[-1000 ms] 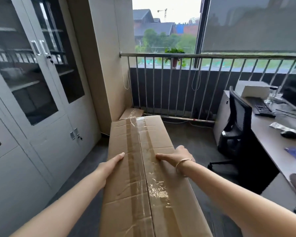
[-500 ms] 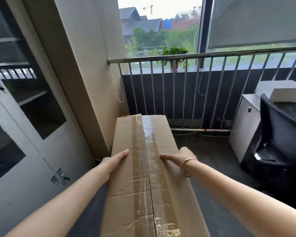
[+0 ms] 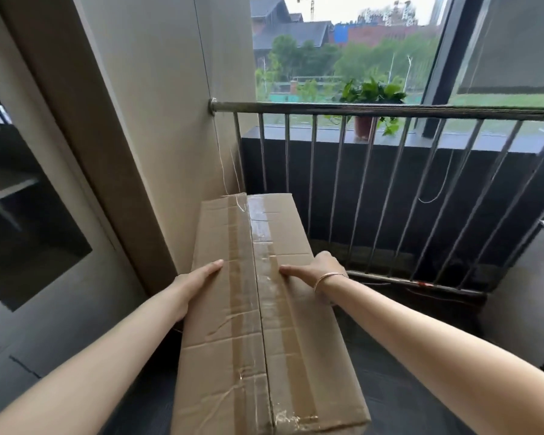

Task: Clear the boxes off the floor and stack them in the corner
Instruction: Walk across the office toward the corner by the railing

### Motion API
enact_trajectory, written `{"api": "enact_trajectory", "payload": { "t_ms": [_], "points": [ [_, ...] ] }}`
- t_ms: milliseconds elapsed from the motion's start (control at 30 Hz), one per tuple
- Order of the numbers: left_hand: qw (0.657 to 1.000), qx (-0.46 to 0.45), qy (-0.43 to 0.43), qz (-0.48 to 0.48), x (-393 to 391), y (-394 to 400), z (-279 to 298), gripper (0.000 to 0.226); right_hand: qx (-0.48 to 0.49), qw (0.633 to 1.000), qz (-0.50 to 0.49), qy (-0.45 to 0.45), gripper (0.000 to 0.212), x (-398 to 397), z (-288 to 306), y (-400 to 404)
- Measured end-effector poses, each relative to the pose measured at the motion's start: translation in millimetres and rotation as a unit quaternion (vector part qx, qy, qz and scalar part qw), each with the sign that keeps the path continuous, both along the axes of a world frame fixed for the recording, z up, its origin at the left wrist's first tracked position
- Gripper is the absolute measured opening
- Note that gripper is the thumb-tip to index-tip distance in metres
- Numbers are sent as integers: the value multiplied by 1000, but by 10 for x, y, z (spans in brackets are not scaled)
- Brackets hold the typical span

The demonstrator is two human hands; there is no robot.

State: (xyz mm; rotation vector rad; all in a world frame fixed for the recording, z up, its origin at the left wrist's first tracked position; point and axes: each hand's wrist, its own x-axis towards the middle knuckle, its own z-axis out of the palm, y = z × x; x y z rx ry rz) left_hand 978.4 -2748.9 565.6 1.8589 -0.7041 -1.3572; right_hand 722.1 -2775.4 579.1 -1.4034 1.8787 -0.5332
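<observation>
Box: I carry a long cardboard box lengthwise in front of me, its taped top seam running away from me toward the corner where the beige wall meets the metal railing.
Left hand: my left hand lies on the box's left top edge, thumb on top; the other fingers go over the side and I cannot see whether they curl under.
Right hand: my right hand, a thin bracelet at the wrist, grips the right top edge, thumb stretched across the lid, fingers wrapped down the side out of sight.
Hidden: the box's underside, its near end and the floor straight below it are out of view, so I cannot tell whether it rests on anything. The corner floor beyond its far end is covered by the box.
Cut off: a glass-doored cabinet runs off the left edge; only a pale sliver of a table shows at the far right.
Hard to make out: a potted plant sits on the sill behind the railing; the buildings outside are hazy.
Changed since half a second ago: the wall and railing loom larger, the chair and drawer unit on the right have slid out of view, and my grip looks the same.
</observation>
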Motion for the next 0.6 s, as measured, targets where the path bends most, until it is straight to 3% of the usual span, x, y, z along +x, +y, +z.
{"api": "enact_trajectory", "payload": {
  "t_ms": [133, 367, 467, 600],
  "points": [
    [1000, 0, 9, 1, 281, -924, -12, 75, 7, 1000, 7, -1, 90, 294, -85, -993],
    [999, 36, 12, -12, 1058, -2846, -520, 107, 31, 999, -24, -16, 89, 946, -518, -2669],
    [999, 38, 8, -28, 1347, -3571, -540, 99, 44, 998, -43, -19, 91, 1275, -689, -3364],
    [998, 36, 7, -50, 1646, -4366, -614, 72, 53, 996, -69, -33, 100, 1632, -883, -4042]
  ]
}}
